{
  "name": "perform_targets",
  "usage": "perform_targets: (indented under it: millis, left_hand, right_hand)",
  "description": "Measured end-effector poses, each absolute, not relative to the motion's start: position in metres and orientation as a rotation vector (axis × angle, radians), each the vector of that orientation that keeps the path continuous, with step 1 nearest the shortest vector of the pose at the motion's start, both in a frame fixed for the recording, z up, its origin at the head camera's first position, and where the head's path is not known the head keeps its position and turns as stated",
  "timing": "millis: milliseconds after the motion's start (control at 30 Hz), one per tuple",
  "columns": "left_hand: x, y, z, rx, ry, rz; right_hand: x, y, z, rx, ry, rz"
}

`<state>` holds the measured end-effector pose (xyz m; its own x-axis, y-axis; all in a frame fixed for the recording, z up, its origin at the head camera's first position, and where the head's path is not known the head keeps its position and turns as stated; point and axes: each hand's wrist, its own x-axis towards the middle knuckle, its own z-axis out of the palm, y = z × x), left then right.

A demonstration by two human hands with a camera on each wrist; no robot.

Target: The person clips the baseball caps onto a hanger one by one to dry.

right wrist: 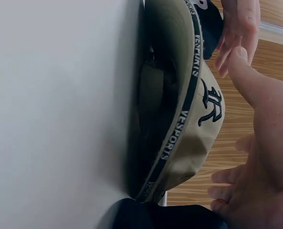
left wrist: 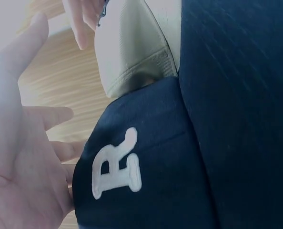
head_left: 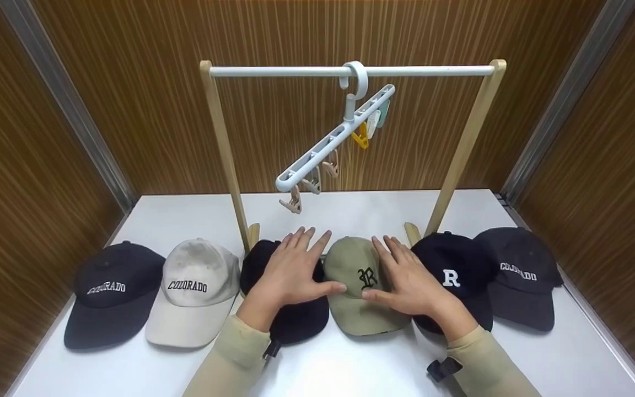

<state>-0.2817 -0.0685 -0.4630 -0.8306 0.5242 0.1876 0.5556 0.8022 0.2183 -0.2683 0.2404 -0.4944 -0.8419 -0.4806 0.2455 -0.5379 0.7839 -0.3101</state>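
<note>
My left hand (head_left: 295, 270) is over a black cap (head_left: 302, 320), fingers straight and spread, thumb pointing toward the olive cap (head_left: 348, 262). A white R shows on the black cap's front in the left wrist view, beside the open palm. My right hand (head_left: 414, 281) overlaps the right side of the olive cap, its fingers extended and thumb across the front near a dark gothic letter. In the right wrist view the olive brim has an edge band (right wrist: 177, 129) lettered VESPORTS. Neither hand grips anything.
A dark COLORADO cap (head_left: 116, 275) and a beige one (head_left: 199, 270) lie left; a black R cap (head_left: 469, 264) and another dark COLORADO cap (head_left: 521, 264) overlap at right. Behind stands a wooden rack (head_left: 466, 138) whose bar (head_left: 284, 71) bears a white hanger (head_left: 323, 146) with clips.
</note>
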Motion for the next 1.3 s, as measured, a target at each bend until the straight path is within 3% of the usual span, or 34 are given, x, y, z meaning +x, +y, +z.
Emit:
perform_targets:
  millis: [767,1300]
  left_hand:
    - [-0.285,-0.053,-0.474,-0.912,-2.847,-0.433]
    - [-0.286,-0.047,-0.485,-0.948,-2.795,-0.200]
  right_hand:
    - [-0.273,0.236,-0.505,0.836,-2.839,0.667]
    - [-0.275,0.236,-0.509,0.796,-2.906,0.761]
